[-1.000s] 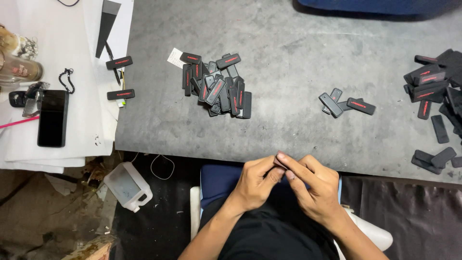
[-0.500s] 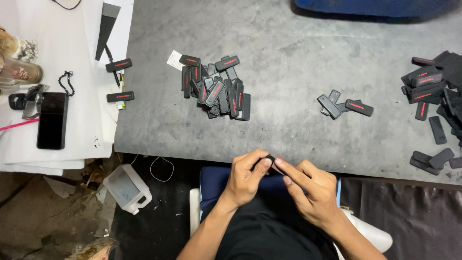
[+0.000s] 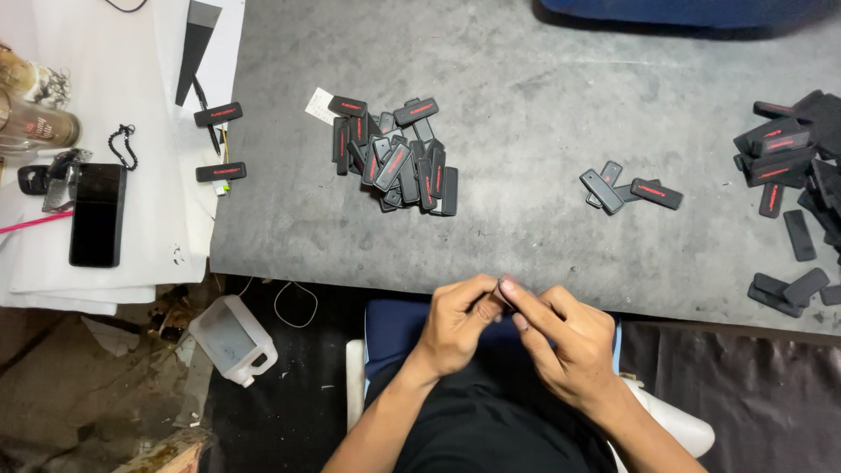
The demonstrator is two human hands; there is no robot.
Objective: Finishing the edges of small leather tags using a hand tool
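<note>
Pinching small dark piece point(image 3: 498, 300) between both hands at worktop point(image 3: 543, 114) near edge, 6 o'clock in view. Left hand point(image 3: 457, 322) fingers curled, grasping piece from left; right hand point(image 3: 565, 337) fingers closed on it from right, index extended over top. Piece mostly hidden by fingertips. Heap of black tags point(image 3: 394, 158) at 11 o'clock, well apart. Three loose tags point(image 3: 626, 188) at 1 o'clock. Larger tag pile point(image 3: 793, 158) at 3 o'clock. Black phone point(image 3: 96, 215) on white sheets at 9 o'clock.

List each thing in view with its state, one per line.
Left hand: pinching a small dark piece.
Right hand: pinching the same piece.
Middle pile of black tags: heaped, untouched.
Three tags: lying loose.
Phone: screen dark, flat.
Plastic jug: tipped on the floor.
</note>
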